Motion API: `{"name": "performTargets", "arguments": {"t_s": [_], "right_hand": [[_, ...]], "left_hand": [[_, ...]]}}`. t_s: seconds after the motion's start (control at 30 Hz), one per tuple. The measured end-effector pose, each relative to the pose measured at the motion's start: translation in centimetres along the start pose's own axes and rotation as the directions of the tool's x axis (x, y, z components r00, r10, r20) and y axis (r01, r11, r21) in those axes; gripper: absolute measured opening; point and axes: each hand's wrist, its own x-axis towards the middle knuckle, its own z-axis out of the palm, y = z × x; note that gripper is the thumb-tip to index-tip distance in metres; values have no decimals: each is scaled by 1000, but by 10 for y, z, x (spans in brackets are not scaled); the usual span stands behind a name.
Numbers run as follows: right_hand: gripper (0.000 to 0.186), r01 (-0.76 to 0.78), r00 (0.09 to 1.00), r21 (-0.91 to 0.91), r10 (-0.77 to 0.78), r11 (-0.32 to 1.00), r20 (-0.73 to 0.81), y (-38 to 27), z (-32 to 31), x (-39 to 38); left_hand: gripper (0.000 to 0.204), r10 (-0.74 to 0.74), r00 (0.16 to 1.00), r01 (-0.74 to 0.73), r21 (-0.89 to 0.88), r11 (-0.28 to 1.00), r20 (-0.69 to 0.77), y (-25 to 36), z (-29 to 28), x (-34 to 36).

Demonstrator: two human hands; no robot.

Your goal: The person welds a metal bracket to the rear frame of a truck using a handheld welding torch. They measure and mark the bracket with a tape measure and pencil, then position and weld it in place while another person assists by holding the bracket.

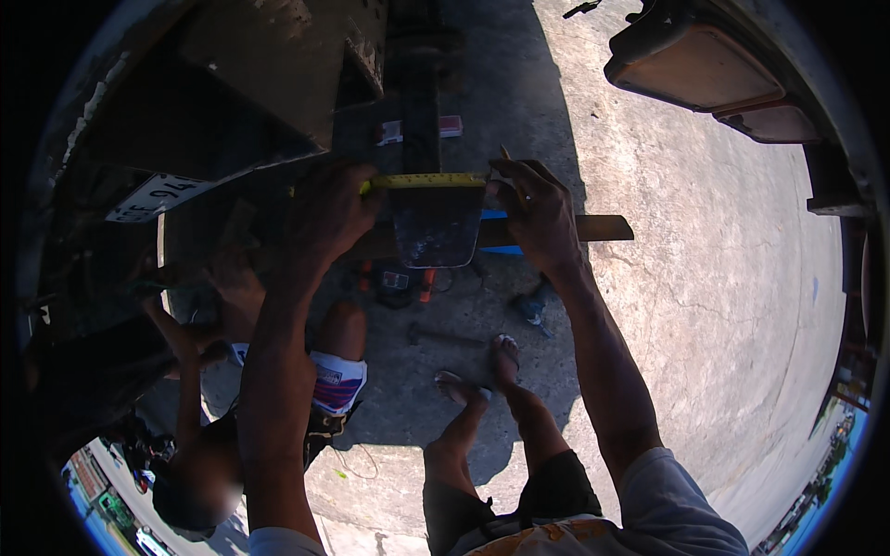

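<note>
Head view, looking down past both forearms at a concrete floor (705,278), half in hard shade, half in sun.

Left hand (324,215): fingers curled over the left end of a yellow tape measure blade (422,181), pinning it against dark metal at the underside of a vehicle. Grasping, not loose.

Right hand (538,215): fingertips pinched at the right end of the blade, thumb and forefinger closed on it. A thin pencil-like stick (506,154) pokes up between the fingers; can't tell exactly how it's gripped.

The blade runs level between the two hands, stretched flat across the top edge of a dark, scuffed metal plate (438,227) that hangs just below it. Behind the plate, a wooden plank (598,228) sticks out to the right past the right wrist, with something blue (501,248) just beneath it.

On the floor below the hands: a red-and-black power tool (399,283), a hammer (445,336) lying flat, and a small dark tool (530,308) near the hammer. The person's own feet in sandals (482,366) sit just below the hammer.

Lower left: another person (278,408) crouched under the vehicle, in patterned shorts, well below the left hand. A white licence plate (156,196) is fixed to the bodywork at the left. Upper right: rounded orange-brown vehicle panel (695,65) in the sun, well apart from the hands. Two small red-and-white boxes (419,130) lie on the ground above the blade.
</note>
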Motion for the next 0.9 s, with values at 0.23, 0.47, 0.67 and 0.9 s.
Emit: {"name": "performTargets", "arguments": {"t_s": [0.23,0.47,0.67,0.9], "right_hand": [[23,-48,996,-19,49,999,71,2,3,6],[28,-33,999,-88,30,996,-32,-7,3,7],[22,8,996,287,18,958,-86,-38,8,-13],[12,-56,996,281,34,958,84,-38,30,-9]], "left_hand": [[31,-1,999,2,13,1000,-37,0,6,-3],[28,-19,1000,20,28,999,-25,0,6,-3],[28,-30,999,31,26,999,-41,1,5,-5],[33,-30,999,31,39,999,-18,-1,4,-5]]}}
